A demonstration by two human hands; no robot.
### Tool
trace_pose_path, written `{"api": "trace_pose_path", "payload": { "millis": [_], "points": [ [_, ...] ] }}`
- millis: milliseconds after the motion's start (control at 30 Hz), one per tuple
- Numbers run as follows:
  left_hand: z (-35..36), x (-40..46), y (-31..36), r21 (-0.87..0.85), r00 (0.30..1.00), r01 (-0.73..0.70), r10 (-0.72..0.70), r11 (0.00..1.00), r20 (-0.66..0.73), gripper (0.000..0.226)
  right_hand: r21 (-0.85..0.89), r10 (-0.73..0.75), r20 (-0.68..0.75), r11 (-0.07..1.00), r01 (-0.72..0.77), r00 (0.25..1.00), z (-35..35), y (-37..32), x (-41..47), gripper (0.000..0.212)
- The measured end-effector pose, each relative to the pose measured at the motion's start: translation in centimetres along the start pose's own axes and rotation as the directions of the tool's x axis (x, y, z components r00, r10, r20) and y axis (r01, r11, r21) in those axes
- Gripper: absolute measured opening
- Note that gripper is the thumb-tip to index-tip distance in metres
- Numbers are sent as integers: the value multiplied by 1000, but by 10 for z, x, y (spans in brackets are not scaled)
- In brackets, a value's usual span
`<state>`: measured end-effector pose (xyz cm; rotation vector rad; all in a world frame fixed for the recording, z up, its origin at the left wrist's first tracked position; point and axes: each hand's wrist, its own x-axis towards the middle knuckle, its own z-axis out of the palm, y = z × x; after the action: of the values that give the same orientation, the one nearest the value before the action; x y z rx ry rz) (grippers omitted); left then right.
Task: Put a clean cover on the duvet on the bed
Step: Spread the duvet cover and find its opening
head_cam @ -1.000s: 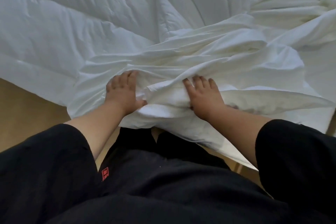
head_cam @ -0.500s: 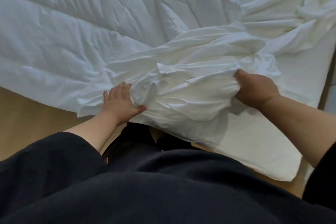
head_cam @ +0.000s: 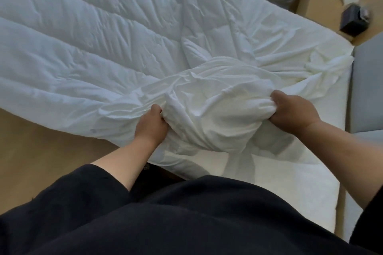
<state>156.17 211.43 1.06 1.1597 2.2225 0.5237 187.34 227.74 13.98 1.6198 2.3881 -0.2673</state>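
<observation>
A white quilted duvet (head_cam: 87, 33) lies spread across the bed, reaching past the left edge. On its near side sits a bunched, wrinkled white cover (head_cam: 209, 97). My left hand (head_cam: 151, 124) is closed on a fold at the bunch's left side. At the right side of the same bunch, my right hand (head_cam: 292, 112) grips a fistful of the fabric. More of the cover (head_cam: 323, 64) trails toward the bed's right edge. The smooth white mattress sheet (head_cam: 290, 180) shows below the bunch.
Tan wooden floor (head_cam: 41, 151) lies left of the bed. A dark box (head_cam: 352, 19) and scraps of white paper sit on the floor at the far right. A grey surface (head_cam: 369, 89) borders the bed's right side. My dark clothing fills the bottom of the view.
Both hands went from lying flat on the cover to gripping it in fists. The right hand moved out to the right, and the bunched cover has lifted off the near edge.
</observation>
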Motion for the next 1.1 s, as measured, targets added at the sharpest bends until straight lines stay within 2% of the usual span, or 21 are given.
{"api": "trace_pose_path", "payload": {
  "millis": [100,200,300,400,500,567,667,733,767,833,900,933,1000,1067,1100],
  "points": [
    [-27,6,-12,136,998,64,-60,989,-34,7,-26,-40,-52,999,38,998,-18,2,-1,17],
    [-66,17,-48,215,990,135,-121,967,-76,13,-28,-45,-123,999,42,991,-43,17,2,17],
    [-119,24,-103,377,968,244,-201,894,-149,12,-47,18,-164,999,-26,986,-67,43,5,22],
    [-158,39,-127,362,952,287,-223,887,-210,5,-6,115,-167,993,-118,979,-73,50,8,23],
    [-149,56,-100,259,991,98,-71,961,-112,6,66,145,-134,988,-138,980,-64,36,11,22],
    [-129,60,-75,199,991,-123,132,972,-33,31,74,145,-105,988,-138,984,-58,25,13,18],
    [-98,59,-46,164,922,-387,373,908,108,77,23,133,-54,991,-132,990,-50,6,13,17],
    [-80,61,-29,176,864,-484,436,857,253,87,-2,127,-41,992,-127,991,-49,-9,13,17],
    [-71,64,-22,184,850,-489,419,852,318,89,2,126,-45,992,-126,991,-50,-15,14,17],
    [-58,70,-14,177,834,-484,392,857,388,74,23,150,-57,989,-149,987,-55,-26,15,18],
    [-50,73,-9,31,834,-472,435,881,339,32,36,176,-60,984,-174,983,-59,-30,16,19],
    [-48,73,-7,-79,864,-423,428,903,264,17,29,183,-60,983,-181,981,-60,-32,15,20],
    [-51,79,0,-315,962,-227,262,922,73,11,18,202,-54,979,-201,978,-60,-31,12,21],
    [-67,89,9,-557,996,-79,43,827,-78,14,21,216,-50,976,-215,975,-59,-30,9,20],
    [-76,95,11,-619,996,-67,20,783,-82,15,17,226,-44,974,-226,973,-58,-29,8,21]
  ]
}}
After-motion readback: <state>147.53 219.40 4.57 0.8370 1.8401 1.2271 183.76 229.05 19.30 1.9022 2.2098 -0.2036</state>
